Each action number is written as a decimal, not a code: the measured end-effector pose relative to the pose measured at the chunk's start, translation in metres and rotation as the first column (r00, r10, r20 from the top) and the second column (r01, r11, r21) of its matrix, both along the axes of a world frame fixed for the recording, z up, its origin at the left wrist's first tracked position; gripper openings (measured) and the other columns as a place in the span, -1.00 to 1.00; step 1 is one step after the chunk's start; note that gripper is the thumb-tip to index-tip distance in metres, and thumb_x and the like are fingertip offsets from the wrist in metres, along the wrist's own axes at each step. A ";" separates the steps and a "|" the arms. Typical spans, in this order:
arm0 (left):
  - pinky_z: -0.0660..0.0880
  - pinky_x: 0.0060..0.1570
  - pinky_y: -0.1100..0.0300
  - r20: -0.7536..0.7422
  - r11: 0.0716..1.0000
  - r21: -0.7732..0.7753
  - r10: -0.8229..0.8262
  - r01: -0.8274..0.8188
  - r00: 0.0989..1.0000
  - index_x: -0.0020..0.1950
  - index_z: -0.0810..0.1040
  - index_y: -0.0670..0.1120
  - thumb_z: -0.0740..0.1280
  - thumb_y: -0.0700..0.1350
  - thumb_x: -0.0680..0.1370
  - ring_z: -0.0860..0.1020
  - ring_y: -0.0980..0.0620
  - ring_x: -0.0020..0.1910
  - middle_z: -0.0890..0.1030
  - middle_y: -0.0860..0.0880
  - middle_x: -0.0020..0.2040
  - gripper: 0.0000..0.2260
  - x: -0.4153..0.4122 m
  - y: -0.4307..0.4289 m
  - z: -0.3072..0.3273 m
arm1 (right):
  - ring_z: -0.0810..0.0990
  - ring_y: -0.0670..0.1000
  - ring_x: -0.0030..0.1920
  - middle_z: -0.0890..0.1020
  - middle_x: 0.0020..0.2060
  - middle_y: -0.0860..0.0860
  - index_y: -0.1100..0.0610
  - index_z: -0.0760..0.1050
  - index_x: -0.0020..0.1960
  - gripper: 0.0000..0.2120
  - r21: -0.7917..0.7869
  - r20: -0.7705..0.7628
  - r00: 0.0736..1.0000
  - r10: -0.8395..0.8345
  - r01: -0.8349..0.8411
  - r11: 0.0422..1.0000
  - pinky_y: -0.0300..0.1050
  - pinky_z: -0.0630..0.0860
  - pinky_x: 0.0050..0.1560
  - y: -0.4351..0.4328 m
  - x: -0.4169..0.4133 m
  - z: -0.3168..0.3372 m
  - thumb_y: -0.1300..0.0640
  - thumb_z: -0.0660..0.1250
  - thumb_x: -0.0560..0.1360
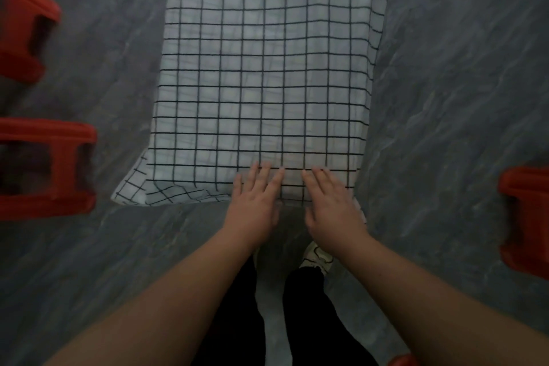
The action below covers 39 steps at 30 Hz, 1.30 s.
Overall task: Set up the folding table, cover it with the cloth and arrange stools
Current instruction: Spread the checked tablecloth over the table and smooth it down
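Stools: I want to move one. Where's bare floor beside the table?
Widest bare floor: right of the cloth, beyond the right stool. Narrower strip between cloth, far left stool and near left stool. Near edge crowded: left hand, right hand.

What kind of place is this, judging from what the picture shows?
Probably an indoor room, perhaps a home or a small eating place. The floor is grey and marble-patterned, a checked cloth covers what must be the table, and red plastic stools stand on both sides of it.
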<state>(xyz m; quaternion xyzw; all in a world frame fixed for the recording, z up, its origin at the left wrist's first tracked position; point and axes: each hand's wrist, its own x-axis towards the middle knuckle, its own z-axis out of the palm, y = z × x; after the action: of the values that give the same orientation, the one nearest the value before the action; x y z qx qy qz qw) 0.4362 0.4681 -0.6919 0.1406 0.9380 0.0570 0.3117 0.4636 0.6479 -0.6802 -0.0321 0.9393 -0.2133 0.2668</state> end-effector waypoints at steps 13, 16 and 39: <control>-0.01 0.56 -0.03 -0.071 0.842 0.094 0.538 -0.531 0.840 0.63 -0.03 0.01 0.32 -0.15 0.53 -0.07 -0.13 0.59 -0.06 -0.14 0.63 -0.24 0.007 -0.194 -0.013 | -0.11 0.05 0.60 0.01 0.62 0.03 0.04 0.01 0.62 -0.32 -0.013 -0.007 0.991 0.132 -0.132 0.991 -0.04 -0.19 0.54 -0.158 -0.041 -0.003 0.13 0.19 0.56; 0.06 0.54 0.06 -0.004 0.721 0.245 0.669 -0.648 0.743 0.60 0.13 -0.02 0.28 -0.27 0.50 0.06 -0.07 0.57 0.08 -0.11 0.61 -0.30 0.006 -0.226 -0.015 | -0.13 0.04 0.60 0.00 0.62 0.02 0.03 0.00 0.62 -0.33 -0.022 0.005 0.992 0.129 -0.129 0.991 -0.02 -0.13 0.55 -0.203 -0.049 0.000 0.12 0.18 0.58; 0.61 -0.21 -0.01 0.793 -0.392 -0.074 0.534 -0.917 -0.292 0.10 0.52 -0.18 0.28 -0.11 0.65 0.59 -0.11 -0.06 0.58 -0.23 0.05 -0.85 -0.032 -0.380 -0.120 | 0.23 0.09 0.50 0.31 0.51 0.01 0.03 0.31 0.49 -0.49 0.154 -0.119 0.984 0.130 -0.111 0.982 0.12 0.21 0.45 -0.319 -0.079 -0.042 0.06 0.29 0.56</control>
<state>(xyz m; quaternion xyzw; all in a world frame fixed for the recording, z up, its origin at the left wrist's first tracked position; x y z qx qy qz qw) 0.4037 0.0884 -0.8118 -0.5479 0.4514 0.6313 0.3123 0.3843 0.3293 -0.7219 -0.0828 0.9640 -0.1245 0.2199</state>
